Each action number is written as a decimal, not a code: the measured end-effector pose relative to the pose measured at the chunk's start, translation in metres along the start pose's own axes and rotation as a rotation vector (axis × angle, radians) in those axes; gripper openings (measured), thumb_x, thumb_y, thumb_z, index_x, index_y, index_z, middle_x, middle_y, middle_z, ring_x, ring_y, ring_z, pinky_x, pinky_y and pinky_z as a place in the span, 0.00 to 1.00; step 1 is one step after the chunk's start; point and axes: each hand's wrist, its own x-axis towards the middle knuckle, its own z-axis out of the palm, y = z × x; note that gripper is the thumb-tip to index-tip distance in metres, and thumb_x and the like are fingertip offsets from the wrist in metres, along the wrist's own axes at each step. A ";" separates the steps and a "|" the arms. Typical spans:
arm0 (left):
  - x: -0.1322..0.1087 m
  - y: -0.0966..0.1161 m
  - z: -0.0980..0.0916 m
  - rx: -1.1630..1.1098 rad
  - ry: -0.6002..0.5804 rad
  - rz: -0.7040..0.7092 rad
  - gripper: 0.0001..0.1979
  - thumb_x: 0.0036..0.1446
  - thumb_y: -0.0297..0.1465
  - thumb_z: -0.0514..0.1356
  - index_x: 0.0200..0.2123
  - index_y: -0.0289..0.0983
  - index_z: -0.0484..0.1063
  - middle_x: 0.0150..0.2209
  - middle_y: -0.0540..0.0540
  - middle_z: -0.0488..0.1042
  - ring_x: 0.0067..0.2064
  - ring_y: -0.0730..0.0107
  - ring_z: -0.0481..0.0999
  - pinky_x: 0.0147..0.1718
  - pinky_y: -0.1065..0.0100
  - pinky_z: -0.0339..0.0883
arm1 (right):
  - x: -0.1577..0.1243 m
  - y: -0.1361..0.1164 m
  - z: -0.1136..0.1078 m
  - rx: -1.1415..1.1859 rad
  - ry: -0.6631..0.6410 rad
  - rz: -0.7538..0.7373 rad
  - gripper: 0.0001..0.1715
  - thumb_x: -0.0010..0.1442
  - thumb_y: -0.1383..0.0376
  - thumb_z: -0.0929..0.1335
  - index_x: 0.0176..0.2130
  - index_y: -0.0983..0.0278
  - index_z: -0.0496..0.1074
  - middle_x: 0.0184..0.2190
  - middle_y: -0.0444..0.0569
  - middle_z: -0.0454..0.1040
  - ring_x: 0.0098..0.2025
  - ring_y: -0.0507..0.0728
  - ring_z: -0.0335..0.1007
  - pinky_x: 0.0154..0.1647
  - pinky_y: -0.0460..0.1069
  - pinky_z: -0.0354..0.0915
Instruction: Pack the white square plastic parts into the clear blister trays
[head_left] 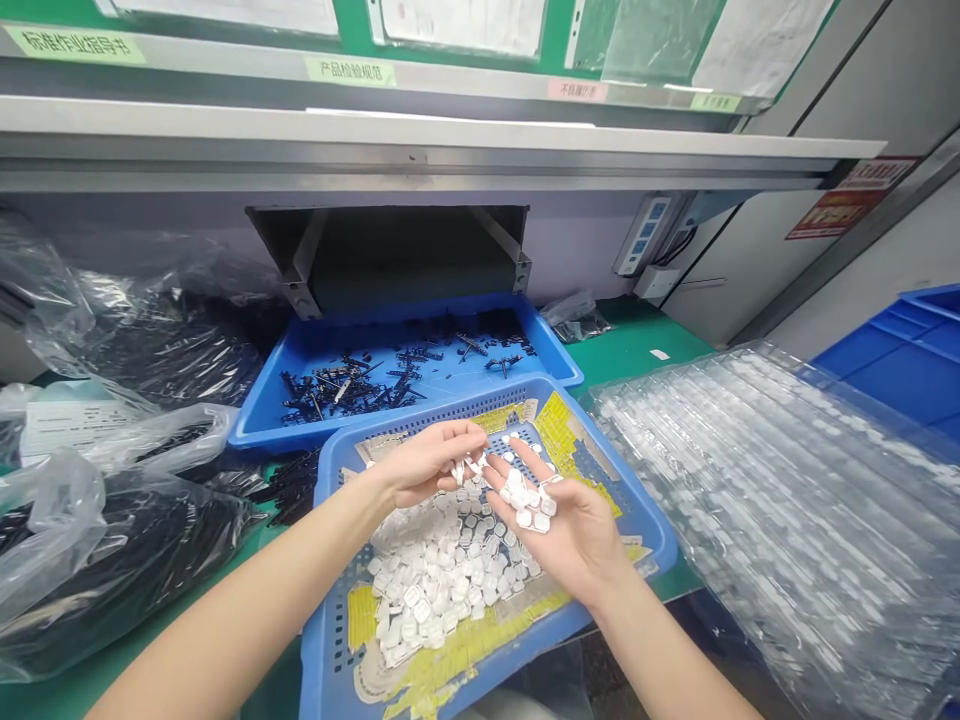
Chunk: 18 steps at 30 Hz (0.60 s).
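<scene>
Many small white square plastic pieces (435, 585) lie heaped in a blue perforated basket (328, 610) lined in places with yellow tape. Above the heap, my left hand (431, 462) has its fingers curled round a few white pieces, partly hidden by the fingers. My right hand (574, 525) is turned palm up beside it, fingers stretched out. Several loose white plastic pieces (527, 500) rest on that palm and fingers. The fingertips of both hands are close together; whether they touch I cannot tell.
Behind the basket stands a blue tray (259, 405) with black plastic scraps, below a dark chute opening (412, 255). Plastic bags of black parts (127, 560) crowd the left. Stacked clear plastic trays (787, 500) stand at right, near a blue crate (892, 340).
</scene>
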 end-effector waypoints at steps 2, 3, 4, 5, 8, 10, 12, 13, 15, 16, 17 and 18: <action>-0.001 -0.001 0.001 0.037 -0.026 -0.009 0.10 0.47 0.34 0.58 0.27 0.34 0.60 0.21 0.54 0.59 0.19 0.85 0.55 0.13 0.80 0.39 | 0.000 0.002 -0.001 -0.026 0.004 -0.020 0.41 0.41 0.78 0.59 0.55 0.62 0.49 0.44 0.51 0.66 0.49 0.53 0.60 0.52 0.52 0.51; -0.001 -0.001 0.002 0.070 -0.039 -0.010 0.09 0.46 0.33 0.58 0.27 0.34 0.60 0.21 0.54 0.60 0.18 0.85 0.55 0.13 0.80 0.39 | 0.000 0.002 -0.001 -0.035 0.008 -0.024 0.42 0.40 0.78 0.59 0.55 0.62 0.49 0.44 0.50 0.67 0.48 0.53 0.60 0.52 0.52 0.51; -0.002 0.000 0.003 0.115 -0.050 -0.009 0.09 0.46 0.33 0.57 0.28 0.34 0.60 0.22 0.53 0.62 0.18 0.86 0.54 0.13 0.80 0.39 | 0.000 0.003 -0.002 -0.044 0.014 -0.024 0.42 0.41 0.79 0.59 0.55 0.61 0.49 0.43 0.50 0.67 0.48 0.52 0.60 0.52 0.52 0.51; -0.003 0.000 0.004 0.178 -0.056 -0.002 0.08 0.47 0.32 0.57 0.29 0.35 0.60 0.24 0.52 0.64 0.18 0.86 0.54 0.13 0.79 0.40 | 0.001 0.003 -0.002 -0.054 0.022 -0.026 0.41 0.41 0.79 0.58 0.55 0.61 0.48 0.42 0.49 0.68 0.47 0.52 0.61 0.51 0.52 0.52; -0.007 -0.001 0.009 0.450 -0.063 0.080 0.08 0.48 0.32 0.55 0.32 0.36 0.63 0.29 0.51 0.66 0.21 0.83 0.57 0.16 0.78 0.48 | 0.002 0.004 -0.004 -0.082 0.026 -0.044 0.39 0.44 0.78 0.58 0.55 0.60 0.48 0.40 0.48 0.69 0.46 0.53 0.63 0.49 0.53 0.54; -0.009 -0.002 0.013 0.653 -0.070 0.187 0.10 0.46 0.32 0.57 0.35 0.38 0.65 0.30 0.52 0.67 0.26 0.79 0.62 0.22 0.76 0.55 | 0.003 0.005 -0.005 -0.108 0.012 -0.061 0.39 0.44 0.78 0.58 0.55 0.60 0.49 0.38 0.48 0.70 0.45 0.53 0.63 0.48 0.53 0.55; -0.010 -0.004 0.017 0.807 -0.065 0.293 0.13 0.46 0.32 0.58 0.38 0.40 0.64 0.32 0.52 0.68 0.31 0.75 0.65 0.28 0.74 0.57 | 0.003 0.005 -0.006 -0.136 -0.004 -0.072 0.39 0.43 0.79 0.58 0.54 0.59 0.51 0.38 0.47 0.70 0.44 0.53 0.63 0.47 0.53 0.56; -0.010 -0.005 0.018 0.862 -0.055 0.329 0.14 0.46 0.32 0.57 0.39 0.40 0.64 0.32 0.52 0.68 0.32 0.74 0.66 0.29 0.73 0.58 | 0.003 0.006 -0.006 -0.149 -0.009 -0.077 0.39 0.42 0.79 0.58 0.54 0.58 0.51 0.37 0.46 0.70 0.44 0.53 0.64 0.47 0.53 0.56; -0.011 -0.007 0.020 0.939 -0.033 0.370 0.12 0.48 0.31 0.56 0.39 0.40 0.64 0.31 0.52 0.68 0.30 0.73 0.66 0.28 0.73 0.57 | 0.003 0.006 -0.006 -0.170 -0.011 -0.086 0.40 0.41 0.79 0.58 0.54 0.58 0.52 0.37 0.45 0.70 0.43 0.53 0.64 0.47 0.53 0.56; -0.011 -0.007 0.020 0.970 -0.025 0.382 0.10 0.49 0.31 0.55 0.38 0.39 0.64 0.29 0.52 0.68 0.29 0.74 0.66 0.27 0.73 0.57 | 0.003 0.006 -0.005 -0.180 -0.010 -0.088 0.41 0.40 0.79 0.58 0.53 0.58 0.52 0.36 0.45 0.70 0.42 0.52 0.64 0.47 0.53 0.56; -0.011 -0.007 0.020 0.994 -0.015 0.393 0.09 0.49 0.30 0.54 0.36 0.38 0.65 0.28 0.52 0.68 0.29 0.74 0.66 0.27 0.74 0.57 | 0.002 0.006 -0.005 -0.189 -0.008 -0.088 0.41 0.40 0.80 0.58 0.53 0.58 0.53 0.36 0.45 0.71 0.42 0.52 0.64 0.48 0.53 0.56; -0.011 -0.007 0.020 1.012 -0.007 0.406 0.08 0.49 0.30 0.54 0.36 0.38 0.65 0.27 0.52 0.68 0.28 0.74 0.66 0.27 0.74 0.57 | 0.002 0.007 -0.005 -0.196 -0.005 -0.086 0.42 0.39 0.80 0.58 0.53 0.58 0.53 0.36 0.45 0.71 0.42 0.52 0.64 0.48 0.52 0.55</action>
